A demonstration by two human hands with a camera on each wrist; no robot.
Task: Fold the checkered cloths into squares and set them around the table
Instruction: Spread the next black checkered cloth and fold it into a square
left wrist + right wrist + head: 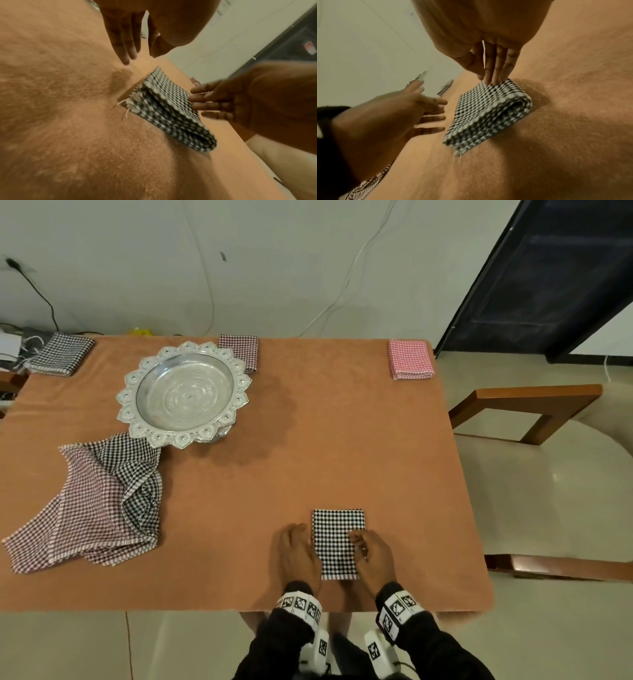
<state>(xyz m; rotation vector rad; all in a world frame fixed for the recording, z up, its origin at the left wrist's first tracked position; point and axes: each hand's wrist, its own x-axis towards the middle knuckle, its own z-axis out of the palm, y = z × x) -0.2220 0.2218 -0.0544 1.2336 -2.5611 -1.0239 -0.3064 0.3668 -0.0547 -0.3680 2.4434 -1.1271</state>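
Observation:
A black-and-white checkered cloth point(337, 542) point(164, 108) point(488, 112) lies folded into a small rectangle near the table's front edge. My left hand point(296, 547) point(125, 44) point(423, 112) lies flat on the table along the cloth's left edge, fingers straight. My right hand point(370, 546) point(214, 102) point(494, 73) rests straight fingers on the cloth's right part. Three folded cloths sit along the far edge: black-and-white point(60, 354), maroon point(239, 350), pink point(409, 359). A loose pile of unfolded checkered cloths point(102, 498) lies at the left.
An ornate silver pedestal tray point(183, 392) stands at the back left, partly over the loose pile. The table wears an orange cover point(308, 440). Wooden chairs point(534, 409) stand to the right, and cables run down the wall behind.

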